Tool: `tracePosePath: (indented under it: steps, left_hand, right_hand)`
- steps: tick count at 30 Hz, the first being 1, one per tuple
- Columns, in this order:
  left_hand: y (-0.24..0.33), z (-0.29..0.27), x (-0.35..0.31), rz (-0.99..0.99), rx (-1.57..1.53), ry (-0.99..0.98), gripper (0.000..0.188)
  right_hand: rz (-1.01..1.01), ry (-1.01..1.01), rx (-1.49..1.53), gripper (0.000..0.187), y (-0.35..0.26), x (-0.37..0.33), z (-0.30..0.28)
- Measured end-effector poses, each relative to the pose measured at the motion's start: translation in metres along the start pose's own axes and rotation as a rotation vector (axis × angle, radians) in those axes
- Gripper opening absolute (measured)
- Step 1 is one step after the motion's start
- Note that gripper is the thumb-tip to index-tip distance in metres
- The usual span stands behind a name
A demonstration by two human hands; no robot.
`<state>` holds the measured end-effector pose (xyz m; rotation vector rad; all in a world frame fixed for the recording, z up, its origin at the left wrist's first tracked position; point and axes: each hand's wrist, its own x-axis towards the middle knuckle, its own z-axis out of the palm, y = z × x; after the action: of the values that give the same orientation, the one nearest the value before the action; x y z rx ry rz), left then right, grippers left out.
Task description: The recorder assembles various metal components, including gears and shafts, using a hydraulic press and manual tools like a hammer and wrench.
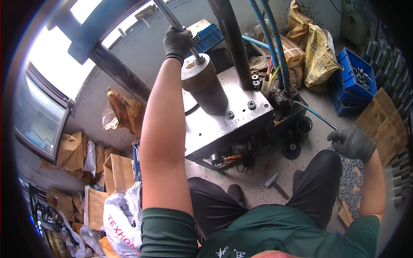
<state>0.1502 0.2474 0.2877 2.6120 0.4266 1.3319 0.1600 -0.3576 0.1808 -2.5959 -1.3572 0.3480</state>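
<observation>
My left hand (175, 44), in a dark grey work glove, is closed round a slanting steel rod (169, 15). The rod's lower end stands on top of a thick steel cylinder (206, 86), which rests upright on the steel press table (234, 124). A small metal piece shows beside my left fingers; its kind is unclear. At the right, my right hand (355, 144), gloved alike, is closed on the end of a blue lever (316, 113) that runs from a hydraulic unit (285, 101) beside the table. Small bearings (251, 104) lie on the tabletop.
Thick steel columns (232, 43) rise from the table. A hammer (276, 185) lies on the floor between my feet. Blue crates (355, 81) of metal parts stand at the right, near many metal rings (350, 185). Cartons and a white sack (122, 219) fill the left side.
</observation>
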Motion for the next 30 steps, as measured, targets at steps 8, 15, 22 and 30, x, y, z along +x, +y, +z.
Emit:
tracePosePath:
  steps: [8, 15, 22, 30]
  left_hand:
    - [0.022, -0.004, -0.007, -0.232, -0.162, -0.042, 0.037]
    - [0.012, 0.003, -0.002, -0.016, 0.096, -0.091, 0.048]
    - [0.007, 0.001, 0.0, -0.156, -0.088, -0.074, 0.061]
    - [0.009, 0.001, -0.007, 0.328, 0.529, -0.022, 0.053]
  right_hand:
    - [0.009, 0.305, 0.262, 0.027, 0.005, 0.006, 0.003]
    - [-0.189, 0.723, 0.15, 0.022, 0.011, 0.031, -0.006]
    - [-0.328, 1.198, -0.208, 0.02, 0.024, 0.162, -0.097]
    - [0.002, 1.026, -0.143, 0.034, 0.021, 0.218, -0.129]
